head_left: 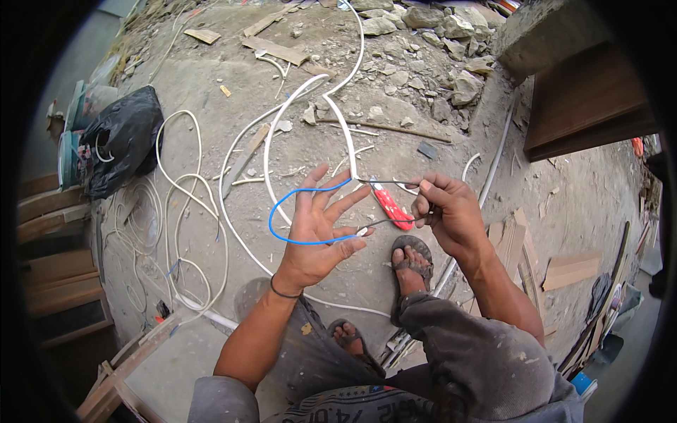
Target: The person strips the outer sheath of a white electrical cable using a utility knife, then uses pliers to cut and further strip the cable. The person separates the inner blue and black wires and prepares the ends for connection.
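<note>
A white-sheathed cable (pixel 340 116) runs down from the far side and splits near my fingers into a blue wire (pixel 272 224) and a black wire (pixel 384 223). My left hand (pixel 310 236) has its upper fingers spread, while thumb and index finger pinch the wires beside a small white piece (pixel 362 231). The blue wire loops leftward across that palm. To the right, my right hand (pixel 448 213) grips the black wire, pulled out in a narrow loop between both hands. A red object with white spots (pixel 392 205) shows behind the black wire; its kind is unclear.
Loose white cable coils (pixel 194 194) lie on the dusty ground to the left, near a black plastic bag (pixel 127 137). Broken stones (pixel 451 32) are heaped at the far right. A brown wooden panel (pixel 589 95) and flattened cardboard (pixel 570 270) are on the right.
</note>
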`<state>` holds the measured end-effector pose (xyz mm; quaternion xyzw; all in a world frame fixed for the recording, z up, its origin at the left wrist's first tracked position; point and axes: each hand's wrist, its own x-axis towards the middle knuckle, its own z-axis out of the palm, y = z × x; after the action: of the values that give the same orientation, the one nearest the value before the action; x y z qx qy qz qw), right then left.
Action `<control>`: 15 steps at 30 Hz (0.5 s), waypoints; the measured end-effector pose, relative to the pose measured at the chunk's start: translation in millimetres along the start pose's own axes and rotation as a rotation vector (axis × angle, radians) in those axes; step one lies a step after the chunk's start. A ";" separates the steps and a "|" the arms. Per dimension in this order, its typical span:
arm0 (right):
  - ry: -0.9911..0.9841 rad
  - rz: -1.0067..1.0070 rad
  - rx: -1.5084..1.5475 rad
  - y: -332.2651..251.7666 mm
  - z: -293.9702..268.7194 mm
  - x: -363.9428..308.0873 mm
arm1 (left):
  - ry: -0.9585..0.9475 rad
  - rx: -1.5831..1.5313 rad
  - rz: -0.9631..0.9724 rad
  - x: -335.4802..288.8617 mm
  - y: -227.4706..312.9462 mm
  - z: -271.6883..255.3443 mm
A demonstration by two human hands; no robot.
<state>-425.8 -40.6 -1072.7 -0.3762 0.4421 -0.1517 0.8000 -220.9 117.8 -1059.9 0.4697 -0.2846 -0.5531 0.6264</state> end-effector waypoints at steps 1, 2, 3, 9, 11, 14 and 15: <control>0.024 -0.071 -0.220 -1.3 4.4 -1.4 | 0.050 -0.010 -0.007 1.7 -2.6 0.8; 0.061 -0.108 -0.456 -3.8 8.9 -3.3 | 0.078 -0.004 -0.013 5.5 -5.9 0.3; 0.107 -0.407 -0.785 -6.3 14.3 -5.9 | 0.106 0.002 -0.017 8.9 -9.3 -0.6; -0.050 -0.866 -1.296 1.0 55.2 -21.1 | 0.191 0.025 0.079 14.3 -27.1 1.5; 0.041 -0.985 -1.294 12.2 62.4 -12.8 | 0.306 0.072 0.044 15.1 -28.7 -0.8; 0.053 -1.140 -1.171 28.2 63.9 2.5 | 0.354 0.127 0.069 17.6 -31.4 -3.3; 0.035 -1.110 -1.171 31.9 62.3 4.6 | 0.365 0.143 0.065 18.7 -32.9 -3.6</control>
<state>-374.9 7.3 -1078.6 -0.8967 0.2109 -0.2764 0.2739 -227.6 102.6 -1094.1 0.5960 -0.2199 -0.4168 0.6502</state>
